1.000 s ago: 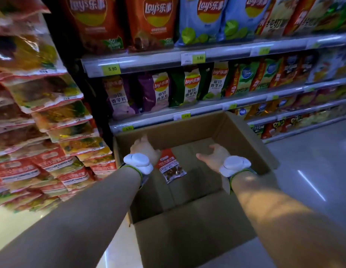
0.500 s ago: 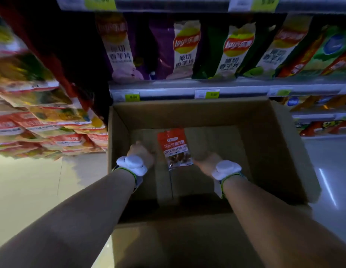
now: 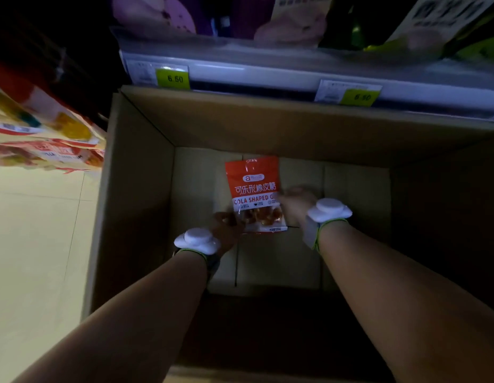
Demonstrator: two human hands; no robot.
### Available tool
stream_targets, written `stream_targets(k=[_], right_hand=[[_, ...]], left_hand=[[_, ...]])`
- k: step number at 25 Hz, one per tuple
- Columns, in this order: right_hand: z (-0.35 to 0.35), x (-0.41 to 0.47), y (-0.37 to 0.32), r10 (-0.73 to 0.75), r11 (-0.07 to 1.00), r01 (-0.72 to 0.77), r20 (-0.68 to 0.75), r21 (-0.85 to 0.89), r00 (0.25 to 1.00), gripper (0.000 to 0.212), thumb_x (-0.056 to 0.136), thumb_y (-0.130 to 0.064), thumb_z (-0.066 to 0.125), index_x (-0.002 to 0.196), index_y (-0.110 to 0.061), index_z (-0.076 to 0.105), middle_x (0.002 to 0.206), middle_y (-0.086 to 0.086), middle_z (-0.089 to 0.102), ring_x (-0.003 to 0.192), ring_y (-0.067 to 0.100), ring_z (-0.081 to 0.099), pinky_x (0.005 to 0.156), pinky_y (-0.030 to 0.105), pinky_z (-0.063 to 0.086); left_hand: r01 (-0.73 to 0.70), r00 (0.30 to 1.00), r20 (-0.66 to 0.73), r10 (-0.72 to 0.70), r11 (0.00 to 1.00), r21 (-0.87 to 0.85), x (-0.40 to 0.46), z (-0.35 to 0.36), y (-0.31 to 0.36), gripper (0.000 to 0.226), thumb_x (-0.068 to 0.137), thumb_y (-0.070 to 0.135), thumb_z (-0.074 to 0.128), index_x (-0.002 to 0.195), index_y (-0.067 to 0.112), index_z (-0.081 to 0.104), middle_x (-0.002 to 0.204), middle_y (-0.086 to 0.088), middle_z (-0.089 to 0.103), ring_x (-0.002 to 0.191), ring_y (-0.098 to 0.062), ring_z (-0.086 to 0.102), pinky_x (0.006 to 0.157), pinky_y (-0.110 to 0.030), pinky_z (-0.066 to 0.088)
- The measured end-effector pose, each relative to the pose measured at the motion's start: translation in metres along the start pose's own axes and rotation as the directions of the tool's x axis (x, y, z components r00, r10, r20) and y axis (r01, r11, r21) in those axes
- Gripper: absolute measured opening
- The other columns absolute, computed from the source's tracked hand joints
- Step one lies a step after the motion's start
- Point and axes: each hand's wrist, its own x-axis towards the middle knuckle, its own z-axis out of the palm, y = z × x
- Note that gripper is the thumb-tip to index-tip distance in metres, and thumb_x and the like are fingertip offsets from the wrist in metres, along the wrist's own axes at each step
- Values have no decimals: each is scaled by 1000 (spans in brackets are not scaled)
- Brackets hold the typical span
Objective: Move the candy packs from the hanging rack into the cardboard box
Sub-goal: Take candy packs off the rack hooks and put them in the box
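Observation:
A red candy pack [image 3: 251, 186] labelled "COLA SHAPED" lies flat on the floor of the open cardboard box [image 3: 138, 194]. Both my hands are deep inside the box. My left hand [image 3: 226, 226] is closed on the pack's lower left corner, over its clear window. On the other side, the fingers of my right hand [image 3: 295, 201] lie over the pack's right edge and cover part of the lettering. Each wrist wears a white puck on a green band. More candy packs [image 3: 47, 145] hang on the rack at the left.
A shelf edge with yellow price tags [image 3: 174, 78] runs just behind the box's far wall, with snack bags above it. Pale floor tiles [image 3: 33, 244] lie to the left of the box. The box's right side and near wall are in deep shadow.
My view has dropped closer into the box. Both hands have moved inward from beside the pack and now hold its edges; the pack sits straighter than before.

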Motion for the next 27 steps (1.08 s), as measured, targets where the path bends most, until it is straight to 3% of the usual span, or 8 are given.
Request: stream_targets(k=[4, 7, 11, 13, 16, 20, 25, 27], right_hand=[[-8, 37, -6, -14, 995, 16, -20, 103, 1000, 23, 86, -38, 64, 76, -21, 52, 84, 1, 63, 97, 29, 63, 96, 40, 47], [5, 43, -3, -9, 979, 20, -56, 202, 998, 33, 85, -35, 67, 105, -9, 62, 106, 8, 67, 102, 29, 64, 98, 43, 49], [16, 32, 1, 31, 976, -22, -40, 218, 999, 32, 89, -45, 58, 90, -14, 63, 109, 13, 69, 100, 31, 66, 97, 45, 49], [18, 21, 4, 49, 978, -30, -87, 208, 995, 37, 92, -44, 53, 96, -9, 64, 109, 14, 69, 101, 32, 66, 98, 45, 48], [19, 1, 12, 42, 969, -12, -116, 245, 992, 24, 89, -42, 59, 73, -25, 58, 105, 12, 70, 97, 32, 67, 94, 48, 50], [19, -44, 7, 98, 914, 5, -232, 405, 968, 26, 87, -36, 64, 66, -25, 54, 82, 1, 66, 90, 29, 67, 92, 48, 51], [21, -110, -11, 105, 886, 89, -383, 456, 918, 27, 88, -37, 63, 67, -23, 54, 88, 9, 70, 91, 33, 69, 92, 47, 52], [19, -134, -20, 91, 865, 144, -434, 480, 896, 25, 87, -36, 63, 68, -21, 56, 86, 9, 71, 89, 32, 69, 91, 48, 52]], left_hand=[[-7, 998, 62, 17, 989, -148, 10, 4, -6, 44, 83, 13, 75, 122, -1, 61, 104, -10, 66, 90, -23, 67, 75, -22, 52], [12, 995, 101, 13, 971, -239, 14, 4, -9, 51, 60, 17, 90, 101, -6, 69, 94, -20, 69, 87, -30, 65, 79, -37, 52], [61, 993, 113, -41, 983, -173, 14, 1, -14, 14, 80, 7, 77, 77, 12, 64, 57, -3, 59, 45, -9, 53, 43, -13, 39], [69, 988, 144, -53, 991, -112, 8, -5, -16, 17, 87, 14, 70, 73, 19, 61, 57, 1, 59, 45, -7, 48, 44, -17, 37], [90, 985, 155, -76, 993, -83, 3, -17, -17, 24, 86, 11, 71, 71, 22, 56, 62, -3, 58, 58, -16, 47, 54, -24, 37], [23, 973, 231, -28, 999, 25, -19, -36, -15, 25, 84, 5, 72, 74, 22, 57, 64, -2, 60, 52, -9, 53, 43, -16, 38], [-179, 927, 356, 118, 974, 141, -55, -71, -5, 28, 89, -11, 58, 117, -12, 61, 103, -25, 66, 61, -9, 64, 48, -8, 45], [-229, 927, 327, 182, 967, 110, -71, -80, -1, 29, 87, -14, 59, 115, -6, 61, 102, -23, 62, 54, -7, 62, 54, -14, 50]])
